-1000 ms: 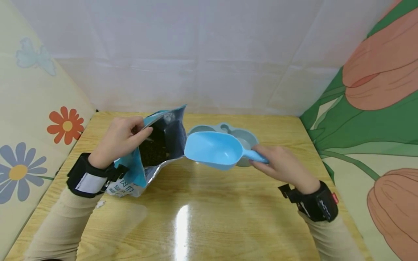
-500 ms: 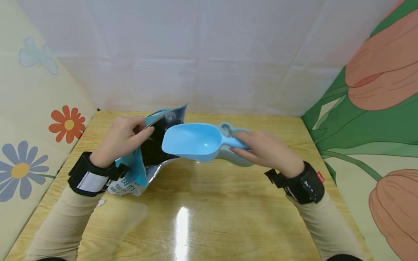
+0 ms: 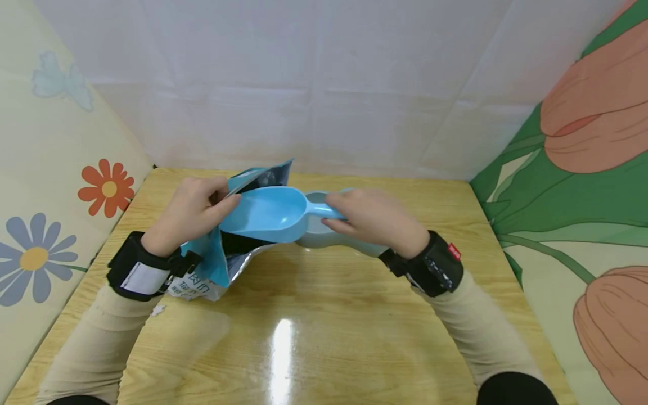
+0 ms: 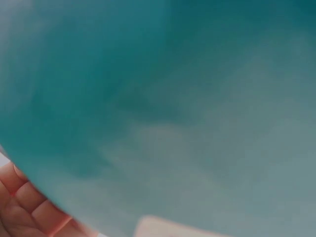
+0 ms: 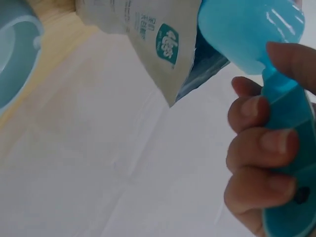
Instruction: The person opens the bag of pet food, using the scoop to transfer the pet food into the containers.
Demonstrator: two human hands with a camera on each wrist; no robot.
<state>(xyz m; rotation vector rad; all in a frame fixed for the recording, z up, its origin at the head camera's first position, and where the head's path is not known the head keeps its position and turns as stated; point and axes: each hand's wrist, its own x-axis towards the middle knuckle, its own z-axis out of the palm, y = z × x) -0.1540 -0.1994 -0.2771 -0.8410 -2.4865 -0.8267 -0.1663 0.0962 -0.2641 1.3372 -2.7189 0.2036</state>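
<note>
A light blue scoop hangs level over the mouth of an opened blue and white bag. Its front end lies inside the bag's opening, and its bowl looks bare. My right hand grips the scoop by the handle, fingers curled round it in the right wrist view. At the bag's left rim, my left hand pinches the edge between thumb and fingers. Dark contents show below the scoop. In the left wrist view the bag's surface fills nearly everything, blurred.
Behind the scoop and right hand stands a grey-blue dish with rounded bowls, partly covered. A small white scrap lies on the wooden table near the bag. A white sheet hangs at the back.
My right hand has carried the scoop leftward, from beside the bag to over its opening. The left hand keeps its pinch on the bag's rim, nearly still.
</note>
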